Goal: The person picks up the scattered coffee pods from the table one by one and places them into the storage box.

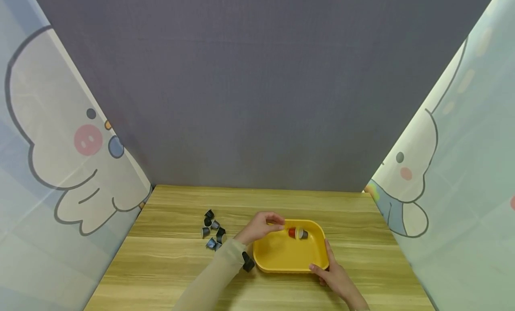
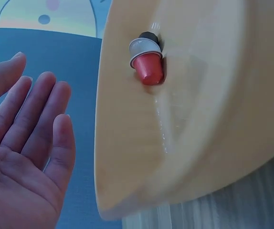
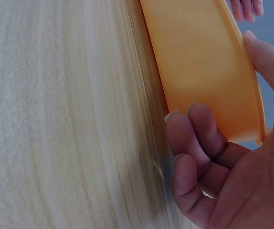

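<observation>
Tray, yellow, sits on the desk near its middle, slightly toward the front edge. Left of it, a loose cluster of dark capsules lies on the desk, apart from the tray. Left hand hangs over the tray's left rear rim; its wrist view shows the hand flat open, fingers straight, palm bare, holding nothing. A beige sleeve covers that forearm, with a black wrist-mounted device on it by the tray's left front corner. Inside the tray, at the rear, a red capsule lies on its side, just right of the left fingertips and not touching them. A grey capsule lies against it; the two meet at their wide rims. Wrist view confirms: red capsule with the dark one behind it, both on the tray floor. Right hand grips the tray's front right corner, thumb along the right rim, fingers curled under the outer wall. Cartoon curtains hang at both sides, a grey backdrop behind.
</observation>
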{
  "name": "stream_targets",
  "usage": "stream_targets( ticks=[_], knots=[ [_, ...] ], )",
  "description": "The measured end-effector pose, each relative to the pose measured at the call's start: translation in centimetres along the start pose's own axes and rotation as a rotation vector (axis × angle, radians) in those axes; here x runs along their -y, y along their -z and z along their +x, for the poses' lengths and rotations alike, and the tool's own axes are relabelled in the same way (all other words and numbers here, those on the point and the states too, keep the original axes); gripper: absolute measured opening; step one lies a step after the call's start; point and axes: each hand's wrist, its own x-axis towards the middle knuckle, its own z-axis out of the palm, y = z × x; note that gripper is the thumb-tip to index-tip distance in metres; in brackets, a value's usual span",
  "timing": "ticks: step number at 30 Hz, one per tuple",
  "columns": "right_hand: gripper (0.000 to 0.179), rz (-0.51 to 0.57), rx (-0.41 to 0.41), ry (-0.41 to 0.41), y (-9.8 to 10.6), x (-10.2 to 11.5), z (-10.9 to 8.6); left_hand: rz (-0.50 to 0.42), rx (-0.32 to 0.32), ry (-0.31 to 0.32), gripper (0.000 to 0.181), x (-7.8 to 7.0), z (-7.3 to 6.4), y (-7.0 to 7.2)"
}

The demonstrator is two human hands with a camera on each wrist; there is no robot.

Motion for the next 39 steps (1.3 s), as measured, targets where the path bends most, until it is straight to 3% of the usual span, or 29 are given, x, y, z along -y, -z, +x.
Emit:
stream_targets(
  ticks=[14,21,29,34,39],
  knots=[
    [0.103,-0.030,-0.008,0.012,0.1,-0.1,-0.1,-0.135,-0.053,-0.006,0.019,1.1,-1.9,0.1],
    [0.103,-0.035,-0.004,0.012,0.0,-0.1,0.0,-0.163,-0.096,0.017,0.021,1.5,-3.2,0.8],
    [0.103,-0.033,-0.005,0.015,0.1,-0.1,0.1,-0.088,-0.194,-0.026,0.024,1.4,-4.8,2.9],
    [0.103,-0.025,-0.001,0.021,0.1,-0.1,0.1,-0.027,-0.283,-0.010,0.026,1.1,-6.3,4.6],
    [0.103,-0.031,-0.002,0.016,0.1,-0.1,0.1,-0.026,-0.381,0.010,0.022,2.1,-8.1,5.8]
  ],
)
